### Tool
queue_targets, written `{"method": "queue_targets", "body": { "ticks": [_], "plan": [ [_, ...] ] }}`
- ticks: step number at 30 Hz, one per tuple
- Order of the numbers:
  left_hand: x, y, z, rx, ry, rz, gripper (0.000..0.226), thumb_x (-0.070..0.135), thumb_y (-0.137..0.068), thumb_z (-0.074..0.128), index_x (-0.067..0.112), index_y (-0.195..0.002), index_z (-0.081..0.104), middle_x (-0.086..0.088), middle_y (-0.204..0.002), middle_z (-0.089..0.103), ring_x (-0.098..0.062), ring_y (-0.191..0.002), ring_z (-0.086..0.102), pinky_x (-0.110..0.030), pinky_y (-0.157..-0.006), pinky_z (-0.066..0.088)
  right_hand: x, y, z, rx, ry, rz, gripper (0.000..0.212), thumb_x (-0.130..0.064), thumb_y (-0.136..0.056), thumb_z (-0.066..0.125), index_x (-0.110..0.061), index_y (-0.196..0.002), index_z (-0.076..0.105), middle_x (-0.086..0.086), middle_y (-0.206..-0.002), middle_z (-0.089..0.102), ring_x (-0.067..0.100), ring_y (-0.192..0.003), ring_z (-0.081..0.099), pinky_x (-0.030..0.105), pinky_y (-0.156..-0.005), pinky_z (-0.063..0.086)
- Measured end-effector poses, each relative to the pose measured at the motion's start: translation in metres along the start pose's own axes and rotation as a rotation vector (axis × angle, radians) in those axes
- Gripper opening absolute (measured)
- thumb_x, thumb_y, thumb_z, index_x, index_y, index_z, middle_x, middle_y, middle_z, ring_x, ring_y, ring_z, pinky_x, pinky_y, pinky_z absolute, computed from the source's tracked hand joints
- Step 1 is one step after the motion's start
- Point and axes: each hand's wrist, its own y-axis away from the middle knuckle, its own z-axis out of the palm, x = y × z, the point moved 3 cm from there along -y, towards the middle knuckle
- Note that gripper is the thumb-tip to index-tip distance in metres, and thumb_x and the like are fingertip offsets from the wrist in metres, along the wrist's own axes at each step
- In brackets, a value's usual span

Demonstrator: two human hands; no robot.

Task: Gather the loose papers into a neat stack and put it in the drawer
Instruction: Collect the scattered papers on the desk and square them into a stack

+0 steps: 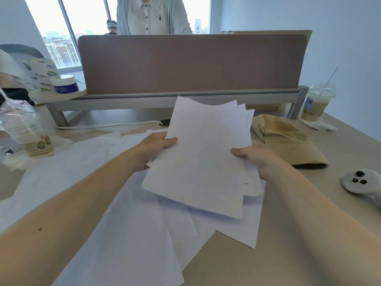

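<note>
A bundle of white papers is lifted above the desk, its far edges fanned out unevenly. My left hand grips its left edge, thumb on top. My right hand grips its right edge, thumb on top as well. Several more loose white sheets lie spread over the beige desk beneath and to the left of the bundle. No drawer is in view.
A tan cloth hat lies right of the papers, a white controller at the right edge. Iced drinks stand at the far right and left. A brown partition closes the back; a person stands behind it.
</note>
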Motion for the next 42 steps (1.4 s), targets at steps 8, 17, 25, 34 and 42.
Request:
{"method": "queue_targets", "body": {
  "ticks": [8, 17, 25, 34, 42],
  "plan": [
    [-0.027, 0.044, -0.121, 0.558, -0.406, -0.047, 0.043, 0.055, -0.092, 0.054, 0.014, -0.093, 0.068, -0.005, -0.105, 0.071, -0.024, -0.09, 0.064, -0.033, -0.081, 0.047, -0.014, -0.015, 0.073, -0.063, 0.148, -0.063, 0.017, -0.013, -0.088, 0.071, -0.01, -0.104, 0.068, 0.009, -0.096, 0.074, 0.028, -0.084, 0.072, 0.034, -0.067, 0.057],
    [-0.117, 0.13, -0.252, 0.703, -0.586, -0.437, 0.079, 0.037, -0.08, 0.078, 0.003, -0.142, 0.042, -0.012, -0.141, 0.048, -0.032, -0.122, 0.051, -0.037, -0.094, 0.044, -0.012, -0.024, 0.186, -0.321, 0.221, 0.045, 0.025, -0.013, -0.089, 0.069, -0.004, -0.112, 0.067, 0.014, -0.101, 0.075, 0.032, -0.088, 0.073, 0.042, -0.074, 0.06],
    [-0.118, 0.135, -0.237, 0.58, -0.366, -0.306, 0.024, 0.01, -0.084, 0.072, 0.005, -0.107, 0.07, -0.017, -0.109, 0.071, -0.021, -0.084, 0.064, -0.03, -0.076, 0.052, -0.007, -0.013, 0.275, -0.414, 0.22, 0.154, 0.019, -0.001, -0.092, 0.062, -0.001, -0.111, 0.06, 0.019, -0.103, 0.071, 0.033, -0.086, 0.071, 0.043, -0.065, 0.059],
    [-0.124, 0.152, -0.228, 0.579, -0.407, -0.29, 0.039, 0.018, -0.083, 0.077, 0.012, -0.118, 0.06, -0.001, -0.101, 0.066, -0.02, -0.094, 0.062, -0.031, -0.09, 0.049, -0.015, -0.034, 0.259, -0.25, 0.342, -0.017, 0.029, 0.006, -0.083, 0.068, 0.001, -0.111, 0.062, 0.017, -0.102, 0.068, 0.031, -0.082, 0.067, 0.035, -0.061, 0.055],
    [-0.116, 0.158, -0.202, 0.491, -0.456, -0.411, 0.047, 0.032, -0.071, 0.087, 0.017, -0.101, 0.053, -0.004, -0.088, 0.059, -0.024, -0.073, 0.053, -0.028, -0.062, 0.04, -0.025, -0.044, 0.169, -0.198, 0.459, 0.064, 0.019, 0.004, -0.089, 0.063, -0.001, -0.107, 0.064, 0.016, -0.094, 0.07, 0.029, -0.073, 0.07, 0.034, -0.054, 0.057]
  ]
}}
